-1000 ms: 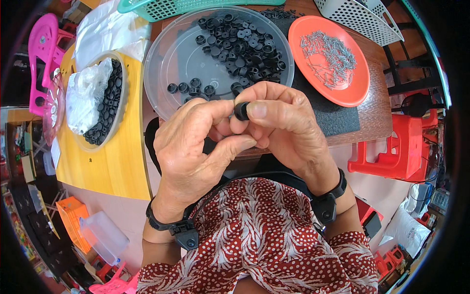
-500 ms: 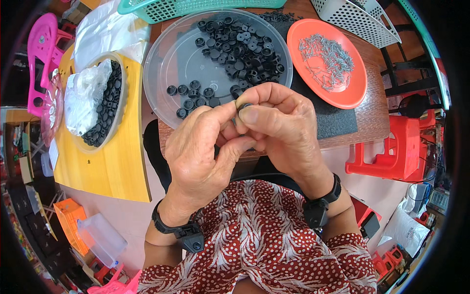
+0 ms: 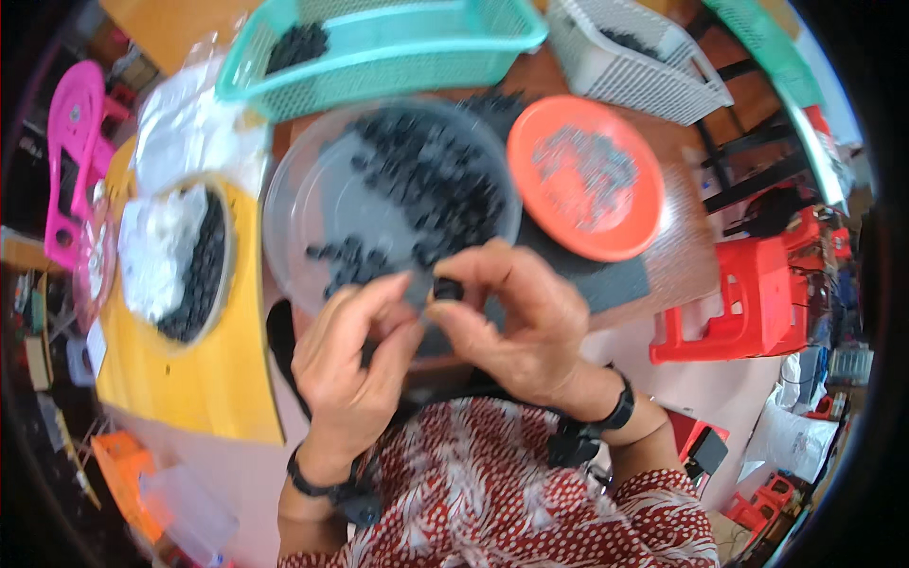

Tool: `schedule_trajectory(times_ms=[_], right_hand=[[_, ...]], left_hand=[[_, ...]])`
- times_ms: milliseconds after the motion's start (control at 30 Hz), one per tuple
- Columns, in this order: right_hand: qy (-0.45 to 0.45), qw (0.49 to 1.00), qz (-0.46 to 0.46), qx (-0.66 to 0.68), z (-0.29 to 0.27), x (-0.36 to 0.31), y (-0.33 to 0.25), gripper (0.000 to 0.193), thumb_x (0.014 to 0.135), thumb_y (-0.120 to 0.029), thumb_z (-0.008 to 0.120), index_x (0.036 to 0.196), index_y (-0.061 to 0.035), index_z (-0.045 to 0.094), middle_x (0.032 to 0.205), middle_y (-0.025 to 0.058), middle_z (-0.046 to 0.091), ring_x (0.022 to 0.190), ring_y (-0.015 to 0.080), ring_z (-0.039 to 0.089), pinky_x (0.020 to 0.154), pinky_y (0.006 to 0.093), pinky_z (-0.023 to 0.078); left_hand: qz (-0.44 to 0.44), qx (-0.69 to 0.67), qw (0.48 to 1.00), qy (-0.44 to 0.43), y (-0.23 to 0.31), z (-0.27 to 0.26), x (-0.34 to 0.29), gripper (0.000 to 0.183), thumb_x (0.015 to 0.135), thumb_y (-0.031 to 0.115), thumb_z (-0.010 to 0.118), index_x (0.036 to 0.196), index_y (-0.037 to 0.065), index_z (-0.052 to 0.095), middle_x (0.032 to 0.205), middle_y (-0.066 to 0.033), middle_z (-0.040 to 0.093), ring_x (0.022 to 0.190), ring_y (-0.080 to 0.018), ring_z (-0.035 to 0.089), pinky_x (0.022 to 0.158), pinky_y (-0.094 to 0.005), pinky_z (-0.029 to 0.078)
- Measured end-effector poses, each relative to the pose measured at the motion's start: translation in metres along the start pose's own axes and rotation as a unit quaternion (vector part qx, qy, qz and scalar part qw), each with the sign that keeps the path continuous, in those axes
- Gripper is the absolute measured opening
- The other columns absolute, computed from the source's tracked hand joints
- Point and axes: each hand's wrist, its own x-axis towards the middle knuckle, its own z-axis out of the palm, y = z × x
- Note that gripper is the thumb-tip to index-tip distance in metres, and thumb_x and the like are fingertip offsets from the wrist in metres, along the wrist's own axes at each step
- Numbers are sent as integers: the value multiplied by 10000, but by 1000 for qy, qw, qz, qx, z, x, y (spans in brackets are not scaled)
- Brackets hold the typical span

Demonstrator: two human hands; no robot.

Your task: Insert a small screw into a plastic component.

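Observation:
Over the near edge of a round clear tub (image 3: 284,204), my right hand (image 3: 521,317) pinches a small round black plastic cap (image 3: 448,289) between thumb and fingertips. Just left of it is my left hand (image 3: 355,364), its thumb and fingers drawn together in a pinch; motion blur hides whatever may be between them. Many similar black plastic parts (image 3: 431,175) lie heaped at the tub's far right, and a smaller group (image 3: 350,265) sits near its front. An orange plate (image 3: 639,222) with a pile of small silvery metal pins (image 3: 587,170) stands to the right.
A green basket (image 3: 398,80) and a white basket (image 3: 653,90) stand at the back, each with black parts inside. On the yellow table (image 3: 227,379) at left is a tub of black parts (image 3: 204,270) with a plastic bag (image 3: 161,256). A red stool (image 3: 739,303) stands at right.
My hands have drawn slightly apart and shifted lower in the picture. The black cap now shows plainly in my right fingertips. The whole view has tilted, bringing more of the baskets in.

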Motion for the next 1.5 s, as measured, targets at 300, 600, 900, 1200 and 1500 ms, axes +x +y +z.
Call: schedule_trajectory(times_ms=[300,600,900,1200,1500], right_hand=[[112,990,36,-72,-49,36,5,257,699,-3,708,934,-21,604,673,-8,548,581,30,492,511,200,410],[195,938,0,-287,-155,140,56,188,727,-131,645,842,18,634,666,129,620,625,186,594,601,307,477],[166,856,-10,-490,-215,193,80,365,611,-73,639,958,38,647,712,175,643,640,241,617,614,336,495],[93,894,-48,-436,-176,123,83,268,769,-136,619,1019,-44,648,914,95,673,799,169,629,729,277,482],[39,966,-13,-254,-138,62,68,158,811,-42,605,958,-28,660,807,31,652,681,71,543,644,216,448]], left_hand=[[-25,-39,999,27,4,-4,-8,264,699,-32,675,953,-32,602,693,-66,584,604,-141,553,595,-247,434],[-92,-50,993,45,-6,-12,-17,228,738,-12,658,957,-41,602,728,-67,586,636,-131,545,610,-237,433],[-73,-58,993,78,-10,-13,4,180,779,-38,619,958,-55,603,746,-67,570,659,-117,535,622,-228,437],[-13,78,997,-27,-22,-20,21,232,717,-17,661,948,-20,637,789,-66,600,723,-138,550,661,-234,435],[136,222,955,-144,-33,5,39,248,639,-74,600,856,33,656,834,-81,606,806,-258,551,717,-325,432]])
